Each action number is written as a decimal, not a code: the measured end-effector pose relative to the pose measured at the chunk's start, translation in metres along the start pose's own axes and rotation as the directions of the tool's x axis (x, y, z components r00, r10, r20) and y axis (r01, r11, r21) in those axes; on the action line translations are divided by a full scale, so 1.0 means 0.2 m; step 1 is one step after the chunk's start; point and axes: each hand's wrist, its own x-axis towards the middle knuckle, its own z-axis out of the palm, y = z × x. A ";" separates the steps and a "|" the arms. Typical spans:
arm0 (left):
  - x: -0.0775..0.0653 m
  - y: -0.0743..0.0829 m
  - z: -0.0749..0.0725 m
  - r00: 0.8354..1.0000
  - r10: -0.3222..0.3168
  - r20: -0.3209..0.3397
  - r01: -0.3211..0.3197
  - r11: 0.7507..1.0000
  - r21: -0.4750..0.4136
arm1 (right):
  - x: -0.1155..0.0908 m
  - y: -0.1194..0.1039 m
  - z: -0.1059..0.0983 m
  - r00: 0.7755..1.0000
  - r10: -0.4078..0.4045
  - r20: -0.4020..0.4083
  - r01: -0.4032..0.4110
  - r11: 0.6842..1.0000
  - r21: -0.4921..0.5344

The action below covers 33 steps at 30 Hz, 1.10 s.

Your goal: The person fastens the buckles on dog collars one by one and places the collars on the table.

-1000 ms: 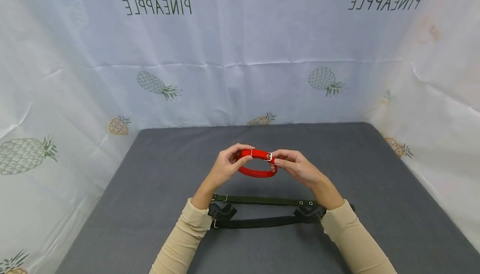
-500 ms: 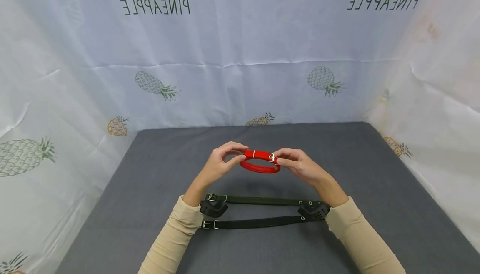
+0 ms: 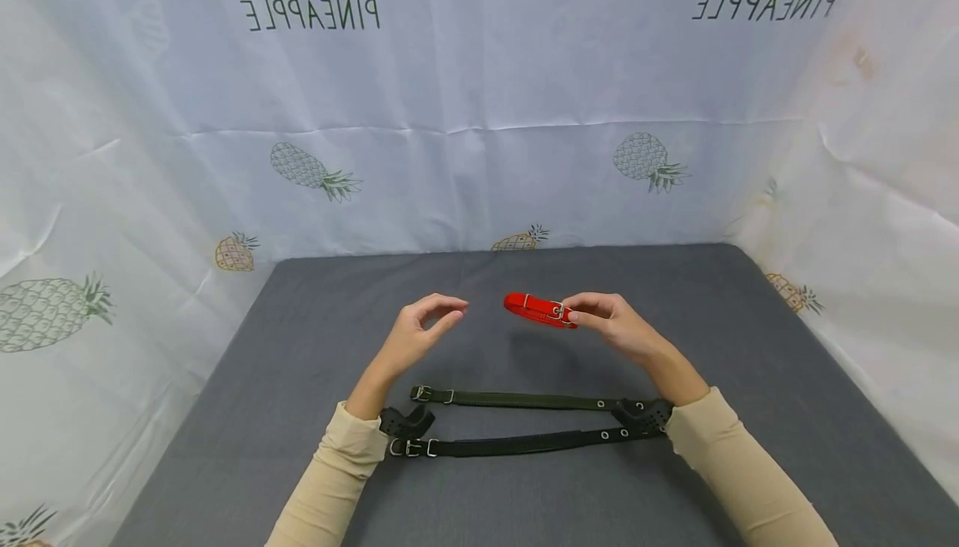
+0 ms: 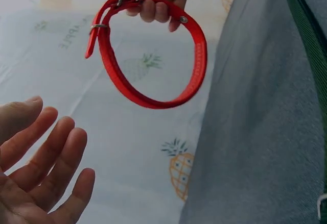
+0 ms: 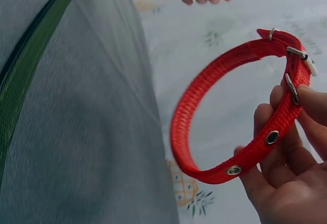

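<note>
A red collar [image 3: 534,309], buckled into a loop, is held above the table by my right hand [image 3: 618,326]. In the right wrist view the thumb and fingers pinch the collar [image 5: 184,122] beside its metal buckle and ring, with eyelets showing along the band. The strap's pointed tip passes through a metal keeper in the left wrist view. My left hand [image 3: 415,332] hovers to the left, apart from the collar, holding nothing. Its fingers [image 4: 61,157] are relaxed and spread in the left wrist view.
On the grey table [image 3: 360,297] below the hands lie a dark green collar [image 3: 524,401] and a black collar [image 3: 517,445], both stretched out straight, side by side. A white curtain [image 3: 479,72] with pineapple prints surrounds the table at the back and sides.
My left hand has let go of the red collar and drawn back to the left. My right hand has moved slightly right, carrying the collar.
</note>
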 end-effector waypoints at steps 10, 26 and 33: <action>-0.06 -0.11 -0.02 0.999 -0.040 0.001 0.040 0.999 0.003 | 0.01 0.06 -0.06 0.992 0.035 -0.120 -0.048 0.993 -0.110; -0.15 -0.21 -0.08 0.984 -0.172 0.050 0.168 0.984 0.064 | 0.04 0.21 -0.18 0.974 -0.011 -0.227 -0.070 0.936 -0.344; -0.18 -0.22 -0.09 0.979 -0.194 0.064 0.187 0.978 0.096 | 0.05 0.26 -0.21 0.970 -0.046 -0.237 -0.063 0.900 -0.430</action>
